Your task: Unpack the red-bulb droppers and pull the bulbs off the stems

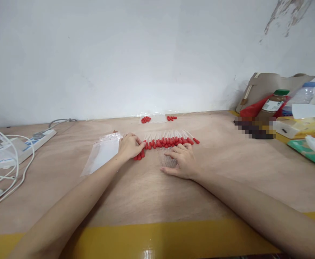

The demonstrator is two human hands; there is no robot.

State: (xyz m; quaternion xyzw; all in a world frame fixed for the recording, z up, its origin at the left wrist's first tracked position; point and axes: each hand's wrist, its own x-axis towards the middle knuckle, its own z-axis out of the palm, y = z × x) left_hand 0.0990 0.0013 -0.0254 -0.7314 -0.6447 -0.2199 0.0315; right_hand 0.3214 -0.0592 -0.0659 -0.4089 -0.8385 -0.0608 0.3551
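Left hand (130, 145), right hand (183, 162) on red-bulbed droppers (170, 142), jar label (272, 105) — illegible

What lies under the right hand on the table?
Clear dropper tubes stick out from under the right hand, lying on the wooden table. The palm hides how many.

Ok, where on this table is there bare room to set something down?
Bare tabletop lies between the forearms, from the yellow edge strip up to the right hand, and between the dropper row and the tissue boxes. Crowded: around the left hand, clear bag and power strip.
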